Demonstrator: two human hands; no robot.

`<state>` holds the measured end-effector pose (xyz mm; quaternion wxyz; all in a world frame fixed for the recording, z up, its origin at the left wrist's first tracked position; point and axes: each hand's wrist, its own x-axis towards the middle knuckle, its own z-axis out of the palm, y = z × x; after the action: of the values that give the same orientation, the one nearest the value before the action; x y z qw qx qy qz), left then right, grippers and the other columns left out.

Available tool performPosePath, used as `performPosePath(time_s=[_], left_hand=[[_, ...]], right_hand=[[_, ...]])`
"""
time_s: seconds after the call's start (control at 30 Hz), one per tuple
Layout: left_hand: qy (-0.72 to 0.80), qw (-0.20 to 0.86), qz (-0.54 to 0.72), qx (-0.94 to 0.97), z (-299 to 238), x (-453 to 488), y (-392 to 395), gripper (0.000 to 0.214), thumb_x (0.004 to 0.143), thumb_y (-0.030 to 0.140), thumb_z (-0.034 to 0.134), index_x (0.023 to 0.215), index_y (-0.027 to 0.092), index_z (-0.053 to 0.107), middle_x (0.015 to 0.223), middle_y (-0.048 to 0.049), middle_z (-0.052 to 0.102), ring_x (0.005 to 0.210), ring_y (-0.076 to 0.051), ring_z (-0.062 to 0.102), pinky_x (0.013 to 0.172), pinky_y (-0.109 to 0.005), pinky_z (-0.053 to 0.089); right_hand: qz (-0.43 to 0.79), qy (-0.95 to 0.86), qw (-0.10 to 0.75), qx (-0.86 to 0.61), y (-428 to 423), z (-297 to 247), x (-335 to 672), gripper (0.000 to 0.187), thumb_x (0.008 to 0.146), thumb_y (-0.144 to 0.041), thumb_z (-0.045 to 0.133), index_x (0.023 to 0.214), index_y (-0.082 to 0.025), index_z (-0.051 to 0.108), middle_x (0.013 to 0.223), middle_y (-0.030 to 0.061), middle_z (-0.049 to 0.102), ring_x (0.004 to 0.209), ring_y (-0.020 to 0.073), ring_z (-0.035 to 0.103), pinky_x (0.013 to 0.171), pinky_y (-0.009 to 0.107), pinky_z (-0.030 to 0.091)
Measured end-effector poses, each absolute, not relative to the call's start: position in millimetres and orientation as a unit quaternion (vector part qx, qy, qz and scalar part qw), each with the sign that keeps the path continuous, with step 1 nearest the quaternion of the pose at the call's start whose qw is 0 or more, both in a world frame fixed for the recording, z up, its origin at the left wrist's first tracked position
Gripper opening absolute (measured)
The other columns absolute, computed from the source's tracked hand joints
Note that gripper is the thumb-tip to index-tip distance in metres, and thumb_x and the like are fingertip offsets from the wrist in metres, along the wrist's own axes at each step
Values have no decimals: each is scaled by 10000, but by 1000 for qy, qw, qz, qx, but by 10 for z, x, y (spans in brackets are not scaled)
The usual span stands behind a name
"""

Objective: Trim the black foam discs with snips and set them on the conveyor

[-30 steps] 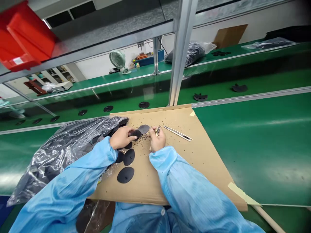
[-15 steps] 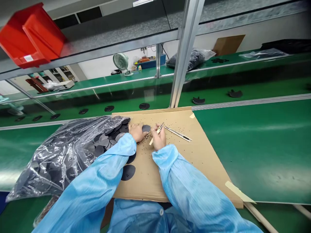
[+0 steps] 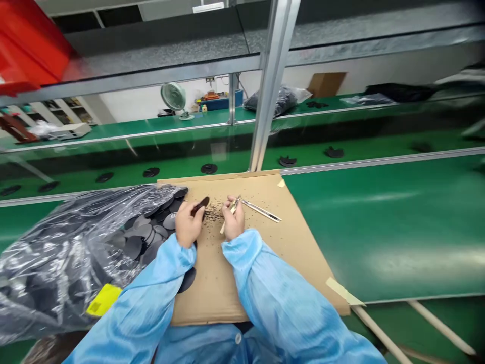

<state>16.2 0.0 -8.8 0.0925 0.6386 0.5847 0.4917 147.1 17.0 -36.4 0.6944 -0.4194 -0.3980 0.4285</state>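
Observation:
My left hand (image 3: 189,222) pinches a thin black disc (image 3: 200,205) and holds it tilted over the cardboard sheet (image 3: 212,298). My right hand (image 3: 234,220) is closed around a slim cream-coloured tool (image 3: 223,227), its thin tip pointing up and away; its exact kind is unclear. Beside that hand lies another long, narrow, pale tool with dark parts (image 3: 262,211). Small black bits (image 3: 214,215) are scattered between my hands. A large clear plastic bag (image 3: 76,237) full of black discs opens on the left, and another black disc (image 3: 187,280) sits partly under my left sleeve.
Behind the cardboard, a green belt (image 3: 242,162) carries several black pieces. A metal post (image 3: 271,91) rises at the cardboard's far edge. A red bin (image 3: 34,45) is on the shelf at upper left. A yellow label (image 3: 104,299) shows on the bag.
My left hand has lifted the black disc from the cardboard and tilted it up, moving toward the bag. My right hand still grips the tool. The whole view has shifted slightly.

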Motion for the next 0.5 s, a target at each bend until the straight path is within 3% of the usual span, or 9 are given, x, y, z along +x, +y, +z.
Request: performPosePath(time_s=[0.17,0.3,0.4,0.5], left_hand=[[575,61,469,667,-279,131,-90,245,864,311,527,978,175,695,900,-74,636,857,-206,587,805,-314,458],[564,57,394,723,-320,133,-66,287,841,198,466,1000,187,704,950,-87,630,924,-227,577,858,-353,453],[567,52,347,745,-325,145,-66,341,783,150,469,1033,193,696,1022,-94,616,971,-252,559,898,-396,442],[567,54,331,752,-327,158,-87,399,739,108,458,1059,194,680,1066,-99,606,989,-262,549,914,-418,432]], right_hand=[[339,-357,706,-509,368,-111,1638,228,761,-349,528,928,-194,520,720,-19,528,585,122,495,574,244,439],[212,-405,674,-580,867,142,2232,178,756,-337,577,858,-199,528,713,-10,558,638,153,531,644,278,458],[121,-446,581,-670,1344,210,2867,174,739,-234,600,900,-184,558,808,31,601,777,199,576,783,330,461],[41,-525,397,-752,1801,179,3445,234,732,-150,619,963,-165,587,1018,99,590,983,243,562,911,360,422]])
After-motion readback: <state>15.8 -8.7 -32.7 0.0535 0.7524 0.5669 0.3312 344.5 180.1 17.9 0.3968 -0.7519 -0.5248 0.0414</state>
